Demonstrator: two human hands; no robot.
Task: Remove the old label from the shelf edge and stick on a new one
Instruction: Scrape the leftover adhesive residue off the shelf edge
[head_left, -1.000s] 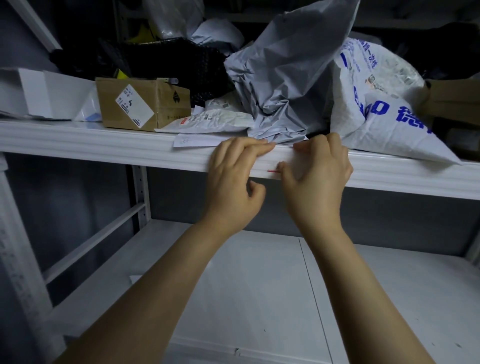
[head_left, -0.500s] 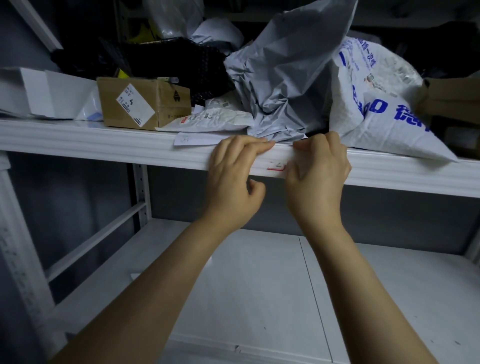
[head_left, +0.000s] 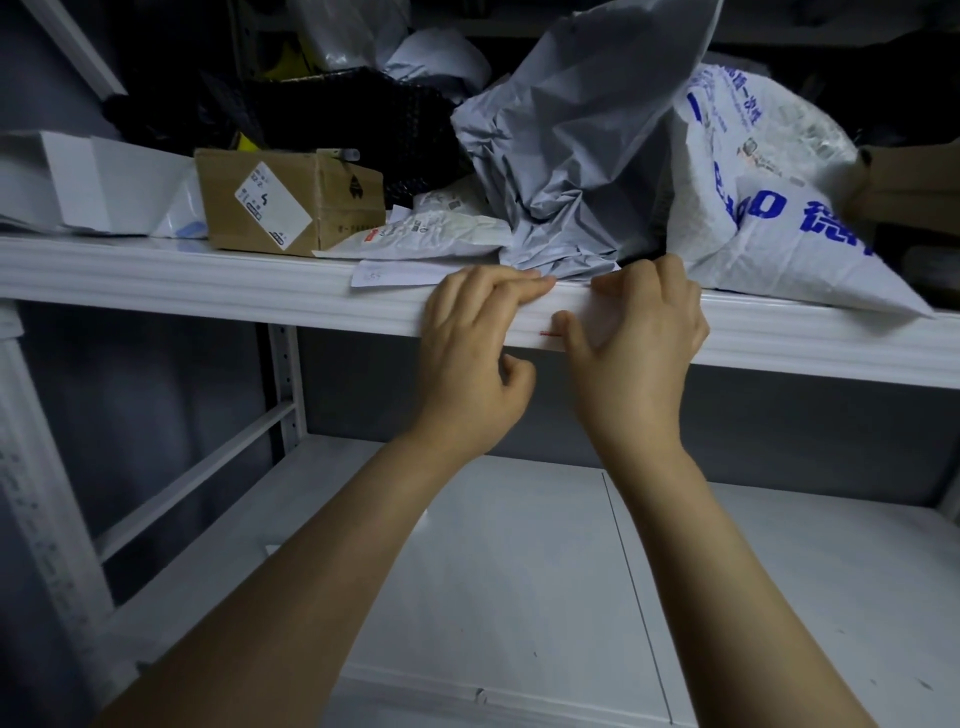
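Note:
The white shelf edge (head_left: 208, 291) runs across the middle of the view. A small white label with a red mark (head_left: 549, 333) sits on its front face, mostly hidden under my right hand (head_left: 641, 338). That hand's thumb presses on the label and its fingers rest along the top of the edge. My left hand (head_left: 470, 338) lies just left of the label. Its fingers are flat on the edge and its thumb is tucked below.
The shelf above holds a cardboard box (head_left: 291, 200), a grey crumpled mailer bag (head_left: 582, 156), a white bag with blue print (head_left: 769, 208), a flat white envelope (head_left: 421, 236) and a paper slip (head_left: 395, 273). The white lower shelf (head_left: 519, 571) lies beneath my forearms.
My right thumb slid right, uncovering more of the red-marked label, then moved back left over it. My left hand has stayed in place.

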